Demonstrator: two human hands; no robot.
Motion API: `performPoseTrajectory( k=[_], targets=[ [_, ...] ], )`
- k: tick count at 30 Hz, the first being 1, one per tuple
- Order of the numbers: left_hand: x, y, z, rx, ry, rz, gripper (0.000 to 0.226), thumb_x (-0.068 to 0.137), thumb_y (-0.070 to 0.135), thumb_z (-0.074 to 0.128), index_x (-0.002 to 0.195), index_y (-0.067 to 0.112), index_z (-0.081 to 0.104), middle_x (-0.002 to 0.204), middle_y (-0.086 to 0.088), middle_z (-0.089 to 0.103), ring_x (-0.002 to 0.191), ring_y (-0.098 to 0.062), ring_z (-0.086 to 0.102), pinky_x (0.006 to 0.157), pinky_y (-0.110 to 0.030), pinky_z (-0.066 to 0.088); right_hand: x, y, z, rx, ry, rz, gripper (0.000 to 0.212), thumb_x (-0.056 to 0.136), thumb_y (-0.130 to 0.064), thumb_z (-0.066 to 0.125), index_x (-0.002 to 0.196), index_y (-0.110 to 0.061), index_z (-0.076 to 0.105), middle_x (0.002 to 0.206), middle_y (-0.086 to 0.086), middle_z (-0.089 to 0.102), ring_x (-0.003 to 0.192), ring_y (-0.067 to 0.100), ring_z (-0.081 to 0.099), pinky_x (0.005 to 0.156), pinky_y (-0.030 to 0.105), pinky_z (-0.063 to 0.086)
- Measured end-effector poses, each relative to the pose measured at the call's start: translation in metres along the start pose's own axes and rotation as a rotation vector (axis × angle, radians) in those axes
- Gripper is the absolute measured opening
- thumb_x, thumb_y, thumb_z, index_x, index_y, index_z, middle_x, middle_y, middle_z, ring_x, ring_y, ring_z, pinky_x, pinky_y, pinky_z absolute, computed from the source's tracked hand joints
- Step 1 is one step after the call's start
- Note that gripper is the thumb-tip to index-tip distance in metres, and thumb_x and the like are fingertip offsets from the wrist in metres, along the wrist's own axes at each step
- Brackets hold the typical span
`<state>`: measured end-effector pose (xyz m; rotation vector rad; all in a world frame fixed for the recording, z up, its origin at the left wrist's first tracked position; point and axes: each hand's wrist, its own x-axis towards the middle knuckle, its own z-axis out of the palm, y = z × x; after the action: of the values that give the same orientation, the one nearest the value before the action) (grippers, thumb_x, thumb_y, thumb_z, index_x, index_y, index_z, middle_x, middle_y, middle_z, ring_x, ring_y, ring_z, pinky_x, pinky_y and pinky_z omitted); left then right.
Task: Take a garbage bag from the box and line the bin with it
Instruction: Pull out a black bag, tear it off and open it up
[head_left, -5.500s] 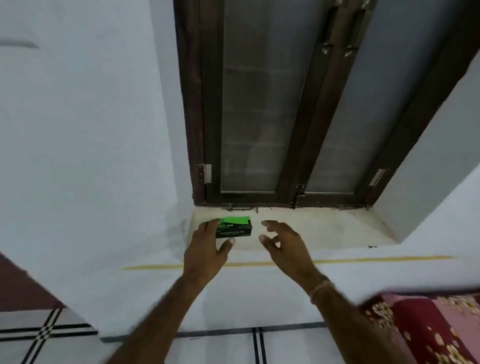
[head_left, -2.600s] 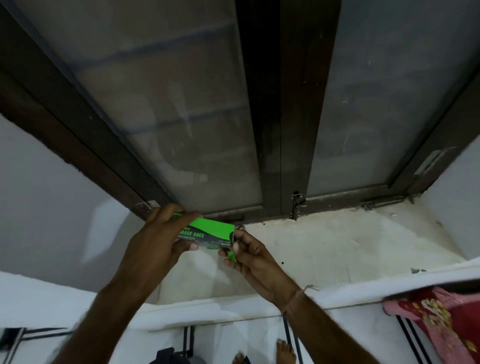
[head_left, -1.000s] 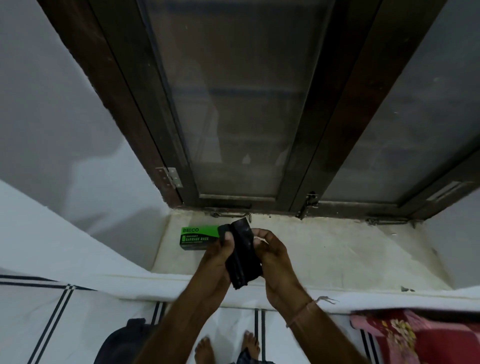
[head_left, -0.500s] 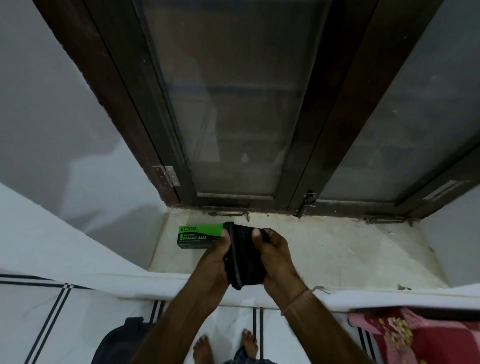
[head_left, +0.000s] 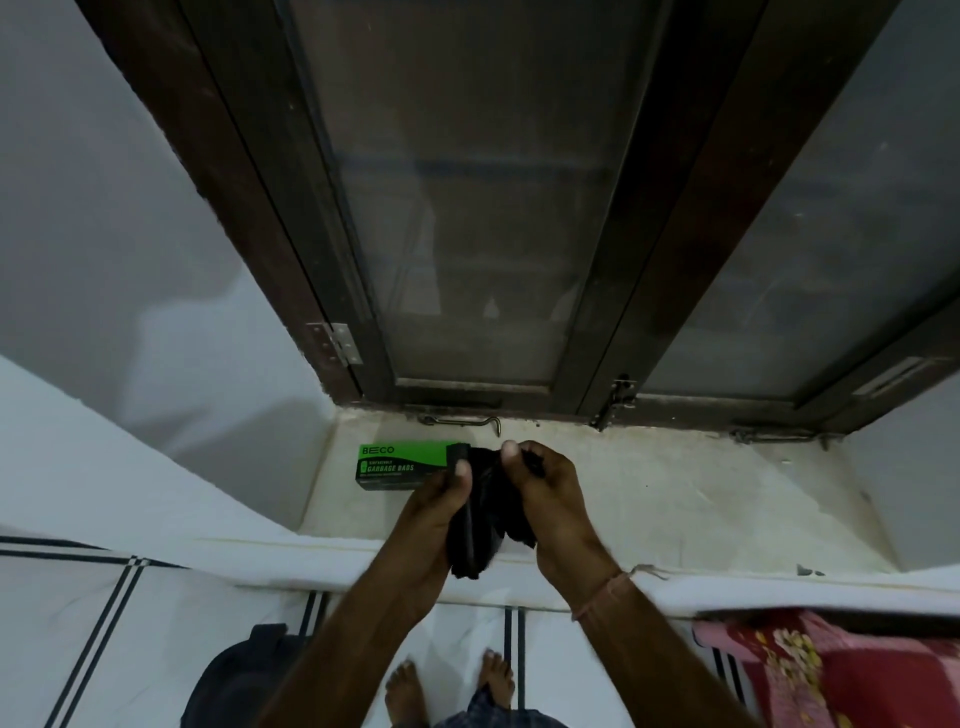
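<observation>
A folded black garbage bag (head_left: 480, 525) hangs between both hands above the front edge of the window sill (head_left: 675, 499). My left hand (head_left: 434, 512) pinches its left side and my right hand (head_left: 550, 501) grips its right side near the top. The green and black garbage bag box (head_left: 400, 465) lies flat on the sill just left of my hands, partly hidden behind the bag. A dark round bin (head_left: 244, 680) stands on the floor at the lower left, its opening partly cut off by my left forearm.
A dark wooden window frame (head_left: 613, 322) with frosted panes rises behind the sill. White walls flank the recess. My bare feet (head_left: 452, 691) stand on the white tiled floor. A red patterned cloth (head_left: 841, 675) lies at the lower right.
The box was picked up, a black bag was pulled from it, and the box went back on the sill. Over the last second my hands shifted their grip on the folded bag.
</observation>
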<state>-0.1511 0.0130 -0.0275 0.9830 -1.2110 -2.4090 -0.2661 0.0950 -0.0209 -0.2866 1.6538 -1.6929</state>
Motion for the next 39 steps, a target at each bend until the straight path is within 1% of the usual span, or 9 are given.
performPoseTrajectory(
  k=[3,7,10,13,18,26,32,35,39],
  targets=[
    [-0.001,0.002,0.001,-0.047,0.014,-0.021,0.041,0.102,0.040,0.049,0.126,0.011,0.066,0.123,-0.015,0.073,0.113,-0.031,0.071,0.092,-0.042,0.057,0.003,0.002,-0.002,-0.028,0.057,0.041,0.027,0.105,-0.024,0.055,0.083,-0.010,0.060,0.073,0.008,0.061,0.072,0.023,0.058,0.056,0.027,0.050],
    [0.005,-0.003,0.016,-0.040,0.145,-0.062,0.045,0.090,0.055,0.053,0.116,0.020,0.065,0.095,-0.004,0.081,0.088,-0.021,0.078,0.074,-0.039,0.060,0.004,0.003,0.002,-0.012,0.076,0.044,0.024,0.105,-0.006,0.049,0.096,-0.004,0.071,0.094,0.021,0.074,0.091,0.033,0.069,0.081,0.042,0.060],
    [0.001,-0.002,0.019,0.054,0.111,-0.009,0.052,0.087,0.056,0.057,0.128,0.024,0.063,0.116,-0.005,0.077,0.107,-0.024,0.074,0.090,-0.048,0.060,-0.003,-0.004,0.006,0.079,-0.003,0.074,0.031,0.108,-0.025,0.048,0.108,-0.009,0.075,0.108,0.014,0.079,0.104,0.033,0.075,0.089,0.046,0.062],
    [-0.003,0.001,0.011,0.007,0.089,0.031,0.044,0.099,0.045,0.051,0.131,0.017,0.063,0.126,-0.011,0.072,0.118,-0.027,0.069,0.101,-0.050,0.053,-0.006,-0.011,0.003,0.009,-0.096,0.057,0.040,0.099,-0.045,0.060,0.103,-0.008,0.076,0.100,0.013,0.079,0.097,0.028,0.077,0.086,0.042,0.063],
    [0.002,-0.005,0.010,-0.074,0.089,0.005,0.045,0.096,0.050,0.050,0.123,0.019,0.069,0.126,-0.016,0.072,0.120,-0.035,0.067,0.102,-0.056,0.050,0.002,0.000,0.002,-0.106,-0.039,-0.057,0.036,0.096,-0.034,0.067,0.082,-0.001,0.062,0.075,0.015,0.064,0.076,0.027,0.063,0.076,0.045,0.055],
    [-0.001,-0.001,0.005,0.029,0.133,0.024,0.051,0.095,0.041,0.055,0.134,0.009,0.061,0.125,-0.020,0.071,0.114,-0.040,0.068,0.087,-0.052,0.060,0.013,0.010,-0.001,-0.196,0.172,-0.143,0.020,0.100,-0.008,0.057,0.088,-0.014,0.072,0.091,0.008,0.075,0.094,0.035,0.071,0.087,0.052,0.060],
    [-0.002,-0.002,0.005,-0.013,0.113,0.026,0.046,0.101,0.043,0.048,0.136,0.016,0.058,0.127,-0.015,0.071,0.118,-0.034,0.068,0.090,-0.047,0.058,-0.001,0.008,0.006,-0.174,-0.041,-0.076,0.043,0.089,-0.058,0.067,0.092,-0.016,0.076,0.090,0.010,0.078,0.091,0.031,0.076,0.083,0.052,0.062],
    [-0.004,0.003,0.002,0.006,0.112,0.061,0.038,0.104,0.036,0.049,0.133,0.016,0.061,0.125,-0.010,0.073,0.118,-0.027,0.069,0.099,-0.049,0.055,-0.002,0.007,0.007,-0.153,-0.032,-0.116,0.048,0.087,-0.050,0.071,0.083,-0.003,0.065,0.073,0.023,0.065,0.069,0.034,0.064,0.063,0.046,0.057],
    [-0.006,0.004,-0.007,-0.046,0.102,0.041,0.039,0.106,0.036,0.042,0.127,0.012,0.065,0.123,-0.015,0.073,0.117,-0.031,0.069,0.100,-0.051,0.053,0.000,0.007,0.006,-0.116,0.012,-0.106,0.029,0.100,-0.023,0.062,0.087,0.002,0.058,0.074,0.015,0.059,0.070,0.026,0.056,0.059,0.034,0.052]
  ],
)
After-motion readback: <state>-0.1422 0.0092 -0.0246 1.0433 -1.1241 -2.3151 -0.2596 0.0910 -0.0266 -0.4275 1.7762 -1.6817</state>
